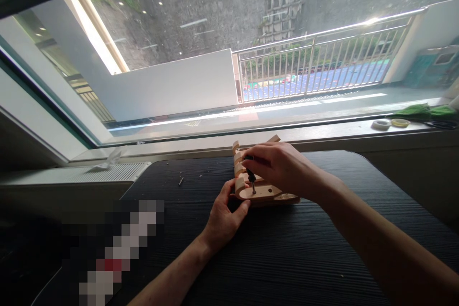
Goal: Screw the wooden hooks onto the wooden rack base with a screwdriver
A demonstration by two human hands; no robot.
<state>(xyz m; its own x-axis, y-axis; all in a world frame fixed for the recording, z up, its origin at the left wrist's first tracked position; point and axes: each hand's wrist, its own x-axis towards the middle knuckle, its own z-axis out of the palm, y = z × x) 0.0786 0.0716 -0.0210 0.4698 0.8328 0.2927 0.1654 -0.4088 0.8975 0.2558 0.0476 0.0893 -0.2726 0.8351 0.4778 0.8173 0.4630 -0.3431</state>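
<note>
A light wooden piece [263, 192] with several curved, hook-like ends lies on the dark table [304, 253]. My left hand [225, 210] grips its near left corner, thumb in front and fingers round the rounded end. Above the wood, my right hand [278, 167] is closed round the dark handle of a screwdriver [250, 175]. The screwdriver stands nearly upright, its tip down at the nearest wooden arm. A dark round hole [270, 190] shows to the right of the tip. My right hand hides part of the wood behind it.
A small screw [181, 181] lies on the table to the left, with small bits near it. Beyond the table, the window sill [344, 130] holds a white tape roll [380, 125], a yellowish roll [399, 123] and a green bundle [426, 112]. A crumpled clear bag [107, 158] rests at the left.
</note>
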